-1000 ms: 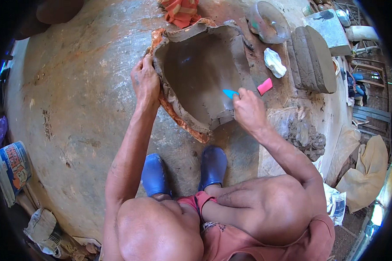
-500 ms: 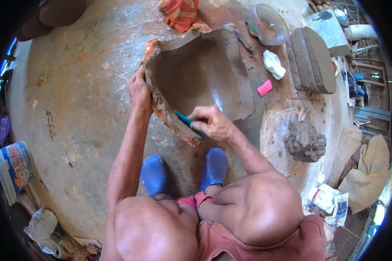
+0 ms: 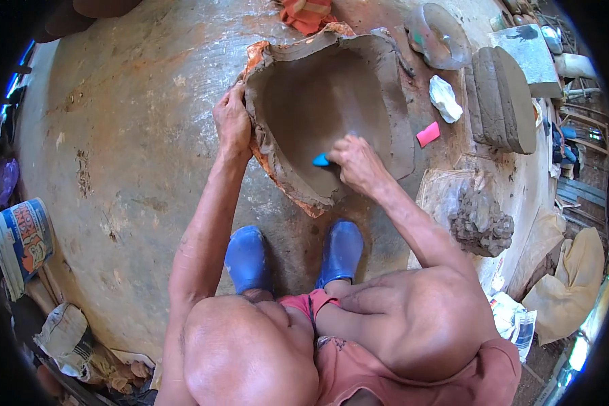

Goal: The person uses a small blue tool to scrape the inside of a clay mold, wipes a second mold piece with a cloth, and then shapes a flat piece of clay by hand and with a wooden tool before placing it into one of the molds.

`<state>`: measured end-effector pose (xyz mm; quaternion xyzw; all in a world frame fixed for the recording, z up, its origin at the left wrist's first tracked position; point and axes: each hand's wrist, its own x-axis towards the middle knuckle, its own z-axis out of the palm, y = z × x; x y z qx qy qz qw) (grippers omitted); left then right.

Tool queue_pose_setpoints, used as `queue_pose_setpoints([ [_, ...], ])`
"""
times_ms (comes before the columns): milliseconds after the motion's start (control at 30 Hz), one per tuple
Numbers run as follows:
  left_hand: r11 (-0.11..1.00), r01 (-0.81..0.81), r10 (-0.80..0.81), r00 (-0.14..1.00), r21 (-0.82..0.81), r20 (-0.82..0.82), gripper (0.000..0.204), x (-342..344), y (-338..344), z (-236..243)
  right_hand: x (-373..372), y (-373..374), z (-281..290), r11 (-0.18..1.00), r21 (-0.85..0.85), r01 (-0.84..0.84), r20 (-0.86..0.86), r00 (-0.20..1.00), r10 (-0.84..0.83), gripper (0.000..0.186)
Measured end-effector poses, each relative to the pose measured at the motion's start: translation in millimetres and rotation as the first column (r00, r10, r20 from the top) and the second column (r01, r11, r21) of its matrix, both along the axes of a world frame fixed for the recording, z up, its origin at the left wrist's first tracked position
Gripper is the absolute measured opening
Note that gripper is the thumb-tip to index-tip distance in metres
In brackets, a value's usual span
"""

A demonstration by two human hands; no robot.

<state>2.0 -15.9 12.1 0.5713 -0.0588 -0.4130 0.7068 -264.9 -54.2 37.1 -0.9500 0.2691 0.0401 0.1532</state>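
A wide grey-brown clay basin [image 3: 398, 125] lies on the floor before me, wet-looking inside, with an uneven rim and orange-brown material along its outer left and near edges. My left hand [image 3: 233, 122] grips that left edge, fingers curled at the rim. Inside the hollow, toward the near right, my right hand [image 3: 360, 164] is closed on a small teal scraper [image 3: 321, 160], which rests against the clay wall. The hand hides part of the scraper.
To the right lie a pink piece [image 3: 427, 134], a crumpled white bag [image 3: 445, 99], thick clay slabs [image 3: 514, 101] and a clay lump [image 3: 482, 220]. A clear tub [image 3: 446, 40] stands far right, an orange cloth [image 3: 306, 15] beyond the basin, a bucket [image 3: 21, 243] at left.
My right hand has moved from the near rim deeper into the basin with the scraper. My left hand keeps its hold on the edge. The whole view has shifted slightly.
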Motion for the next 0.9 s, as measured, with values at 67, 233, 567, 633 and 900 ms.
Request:
queue_pose_setpoints([
  [67, 0.999, 0.041, -0.041, 0.999, -0.021, -0.016, 0.026, 2, -5, -3, -18, 11, 12, 0.998, 0.061, -0.035, -0.016, 0.999, 0.036, 0.020],
  [233, 0.996, 0.084, -0.085, 0.996, 0.018, 0.039, 0.030, -1, -17, 10, -35, 14, 57, 0.986, 0.165, 0.005, 0.040, 0.999, -0.011, 0.022],
  [567, 0.988, 0.117, -0.142, 0.942, 0.100, 0.305, 0.053, 31, -20, 10, 78, -63, 53, 0.806, 0.320, 0.498, 0.619, 0.534, -0.576, 0.019],
  [633, 0.966, 0.172, -0.247, 0.836, 0.193, 0.490, 0.053, 16, -14, 28, 86, -99, 23, 0.789, 0.453, 0.416, 0.642, 0.462, -0.612, 0.016],
  [900, 0.810, 0.134, -0.584, 0.103, 0.570, 0.805, 0.052, 19, -33, 83, 138, -139, 17, 0.717, 0.668, 0.199, 0.536, 0.539, -0.649, 0.027],
])
